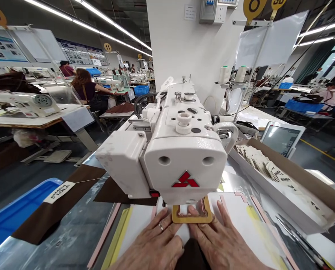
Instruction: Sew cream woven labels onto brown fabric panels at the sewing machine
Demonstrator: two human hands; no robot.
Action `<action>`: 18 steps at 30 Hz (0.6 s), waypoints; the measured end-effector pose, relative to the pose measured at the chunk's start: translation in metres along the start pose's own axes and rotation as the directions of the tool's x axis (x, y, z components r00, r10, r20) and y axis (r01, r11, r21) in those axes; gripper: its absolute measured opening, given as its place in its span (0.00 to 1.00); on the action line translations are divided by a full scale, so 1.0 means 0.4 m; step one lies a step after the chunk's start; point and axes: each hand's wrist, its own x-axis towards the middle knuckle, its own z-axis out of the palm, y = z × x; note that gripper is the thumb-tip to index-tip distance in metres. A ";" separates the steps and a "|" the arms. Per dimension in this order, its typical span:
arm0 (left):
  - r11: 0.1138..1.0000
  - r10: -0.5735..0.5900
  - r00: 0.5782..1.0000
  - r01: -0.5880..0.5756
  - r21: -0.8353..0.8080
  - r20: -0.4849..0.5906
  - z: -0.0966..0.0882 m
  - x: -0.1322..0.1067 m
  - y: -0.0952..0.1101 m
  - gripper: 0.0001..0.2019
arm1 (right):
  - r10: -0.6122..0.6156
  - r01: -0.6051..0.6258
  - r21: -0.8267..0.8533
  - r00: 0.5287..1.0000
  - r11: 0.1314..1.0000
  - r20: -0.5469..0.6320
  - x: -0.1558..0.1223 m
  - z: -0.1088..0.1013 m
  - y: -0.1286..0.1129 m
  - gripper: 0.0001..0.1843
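Observation:
My left hand (157, 242) lies palm down on a white sheet (135, 228) at the front of a white sewing machine (184, 150). Its fingers are stretched forward, with a ring on one, and reach the left side of a yellow-brown clamp frame (192, 218). On the frame's right, my right hand (218, 240) rests flat, fingers spread, some of them at or inside the frame. Dark brown fabric (195, 253) shows between the two hands. The machine head hides the needle and whatever lies under it.
At right, a long cardboard box (311, 176) holds many printed labels (269, 168), with tweezers or scissors (299, 238) beside it. A tablet-like screen (281, 138) stands behind. Leftward, brown fabric with a sewn label (59, 192) hangs near a blue bin (21, 206).

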 end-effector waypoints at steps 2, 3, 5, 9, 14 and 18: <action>1.000 -0.008 1.000 0.008 -0.013 0.027 0.001 0.000 0.000 0.07 | 0.010 -0.012 0.048 1.000 0.999 0.029 -0.007 -0.002 0.004 0.44; 1.000 -0.010 0.999 0.011 -0.020 0.040 0.001 -0.001 0.000 0.08 | 0.008 -0.011 0.068 0.999 0.998 0.045 -0.010 -0.003 0.007 0.51; 0.999 -0.019 0.998 0.021 -0.030 0.064 0.005 -0.003 0.002 0.08 | 0.000 -0.007 0.086 0.997 0.996 0.079 -0.021 -0.006 0.016 0.60; 0.997 -0.043 0.996 0.049 -0.067 0.081 0.014 -0.007 0.003 0.07 | -0.017 0.009 0.069 0.992 0.998 0.123 -0.074 -0.026 0.049 0.56; 0.991 -0.027 0.999 0.030 -0.133 0.025 -0.022 -0.005 -0.002 0.09 | 0.135 -0.152 0.082 0.972 0.985 0.191 -0.159 -0.074 0.078 0.34; 0.975 -0.092 0.989 0.066 -0.212 -0.120 -0.040 -0.017 0.006 0.09 | 0.251 -0.300 0.189 0.936 0.935 0.247 -0.176 -0.090 0.057 0.07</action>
